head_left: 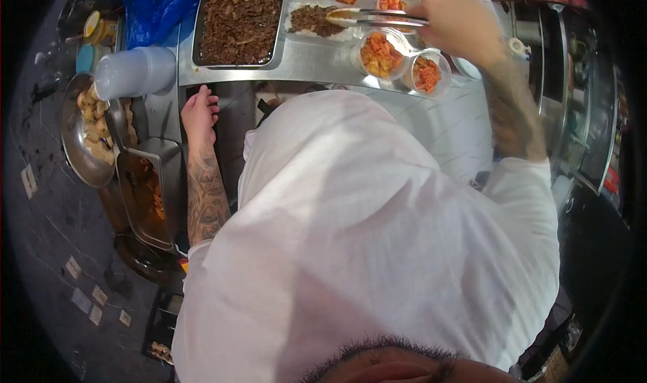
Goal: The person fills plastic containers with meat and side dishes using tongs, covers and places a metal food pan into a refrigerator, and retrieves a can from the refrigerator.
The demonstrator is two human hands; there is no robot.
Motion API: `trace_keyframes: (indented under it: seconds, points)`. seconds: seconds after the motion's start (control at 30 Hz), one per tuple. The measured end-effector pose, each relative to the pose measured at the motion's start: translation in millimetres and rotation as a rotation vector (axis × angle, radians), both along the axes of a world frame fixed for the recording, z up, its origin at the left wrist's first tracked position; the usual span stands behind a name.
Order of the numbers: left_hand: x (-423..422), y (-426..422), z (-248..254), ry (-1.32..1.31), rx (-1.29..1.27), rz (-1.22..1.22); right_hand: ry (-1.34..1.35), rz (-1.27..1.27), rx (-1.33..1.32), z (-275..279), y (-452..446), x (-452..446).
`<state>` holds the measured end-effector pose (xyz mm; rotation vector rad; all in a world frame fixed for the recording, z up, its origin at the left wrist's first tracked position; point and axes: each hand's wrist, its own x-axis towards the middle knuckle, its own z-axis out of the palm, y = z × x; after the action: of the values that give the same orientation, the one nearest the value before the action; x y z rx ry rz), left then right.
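My right hand (461, 29) grips steel tongs (387, 16) that reach leftward. Their tips are over shredded brown meat (311, 20) lying on white rice in a clear container. Close to that hand stand clear cups of red kimchi, among them a large cup (381, 54) and a smaller cup (426, 75). Left of the rice container is a metal tray (280, 46) filled with shredded brown meat. My left hand (201, 114) hangs by the counter's front edge, below the meat tray, empty with its fingers loosely curled and partly apart.
The steel counter (317, 63) carries the food. At its left are a stack of translucent containers (138, 71) and a blue plastic bag (158, 12). Farther left sit a metal bowl (69, 123) of pale pieces and a deep steel pan (168, 181) with reddish food.
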<state>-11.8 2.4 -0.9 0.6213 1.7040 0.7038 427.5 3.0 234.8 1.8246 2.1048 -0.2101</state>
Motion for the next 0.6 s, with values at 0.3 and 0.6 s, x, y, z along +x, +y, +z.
trace_keyframes:
  seconds: [0.3,0.6]
  points:
    - [-8.9,5.1,-4.5,-0.033,-0.007,-0.033,0.201,-0.015,0.022,-21.1,9.0,13.6]
    - [-7.3,5.4,-7.9,-0.016,-0.024,-0.003,0.127,-0.004,-0.011,-14.1,6.0,18.6]
